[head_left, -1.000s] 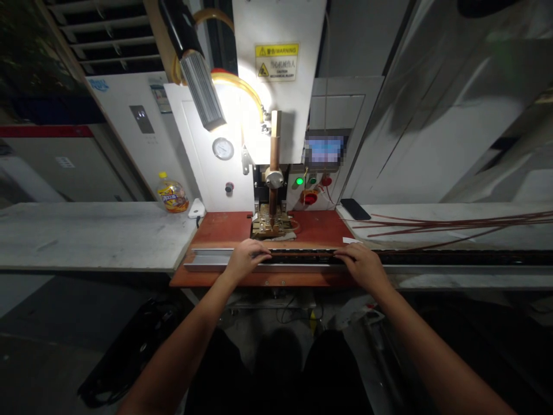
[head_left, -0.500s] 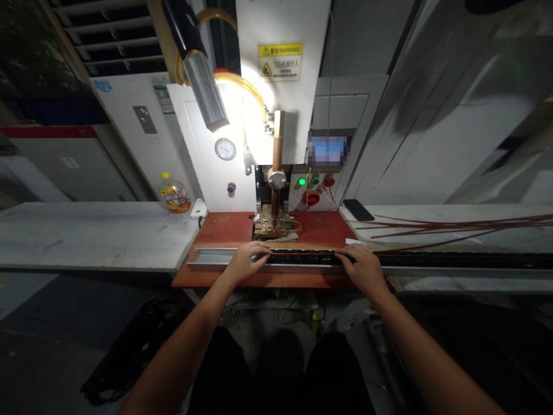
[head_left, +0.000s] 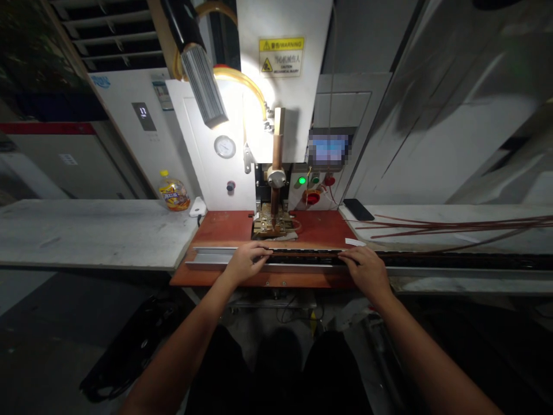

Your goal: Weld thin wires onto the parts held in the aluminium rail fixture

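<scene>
Head view, "WARNING" label, hands seemingly pinching

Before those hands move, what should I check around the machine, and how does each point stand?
1. Left hand pinching the thin brown strip: ok.
2. Right hand pinching it farther right: ok.
3. Both hands apart from the copper-coloured rod: ok, they are in front of it.
4. Strip fully seated along the black piece: cannot tell, too small.
5. Green light lit: ok.
6. Paper slip well away from the right hand: not ok, it lies close behind.
</scene>
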Available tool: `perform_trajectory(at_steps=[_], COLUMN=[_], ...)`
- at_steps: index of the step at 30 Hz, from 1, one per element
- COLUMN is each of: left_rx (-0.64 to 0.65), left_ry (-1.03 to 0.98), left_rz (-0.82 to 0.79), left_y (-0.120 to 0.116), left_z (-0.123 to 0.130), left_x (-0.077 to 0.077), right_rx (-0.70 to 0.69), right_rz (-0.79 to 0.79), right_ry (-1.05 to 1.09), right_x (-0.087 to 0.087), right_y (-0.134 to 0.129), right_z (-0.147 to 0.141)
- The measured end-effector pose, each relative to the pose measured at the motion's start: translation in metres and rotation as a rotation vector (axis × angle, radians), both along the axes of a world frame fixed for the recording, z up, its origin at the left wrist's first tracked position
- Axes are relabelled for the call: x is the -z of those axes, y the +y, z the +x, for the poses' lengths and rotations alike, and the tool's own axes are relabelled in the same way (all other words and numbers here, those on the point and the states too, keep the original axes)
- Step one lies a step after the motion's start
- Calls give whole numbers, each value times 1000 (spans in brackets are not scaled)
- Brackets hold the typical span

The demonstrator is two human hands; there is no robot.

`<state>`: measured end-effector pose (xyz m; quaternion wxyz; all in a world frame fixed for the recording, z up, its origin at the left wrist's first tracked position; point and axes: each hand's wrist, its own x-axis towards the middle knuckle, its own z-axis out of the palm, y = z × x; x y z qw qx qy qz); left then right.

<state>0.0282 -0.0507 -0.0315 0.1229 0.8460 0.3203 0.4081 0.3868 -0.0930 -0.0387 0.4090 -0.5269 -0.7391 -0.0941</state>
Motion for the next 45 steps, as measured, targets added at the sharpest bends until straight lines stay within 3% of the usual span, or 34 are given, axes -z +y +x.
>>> perform_trajectory(at_steps=[11,21,26,33,38,45], left_rx=[-11,-55,-65,-78,-84,-30], left_ry=[44,101,133,183,211,156], left_rz=[47,186,223,265,293,223], left_y=[-4,-1,-2,-2,-2,-3], left_z=[2,4,5,6,4,3], left_x=[0,10,11,11,13,11], right_rx=[13,35,44,4,-152,-148], right_rz=[41,86,67,-10,-63,-144], right_ry=[9,25,-63,-217,-297,-375], right_x=[-5,1,1,-2,-8,0], right_y=[-6,-8,-11,-11,-1,9], right_z=[-10,-14,-19,-67,-114,-152])
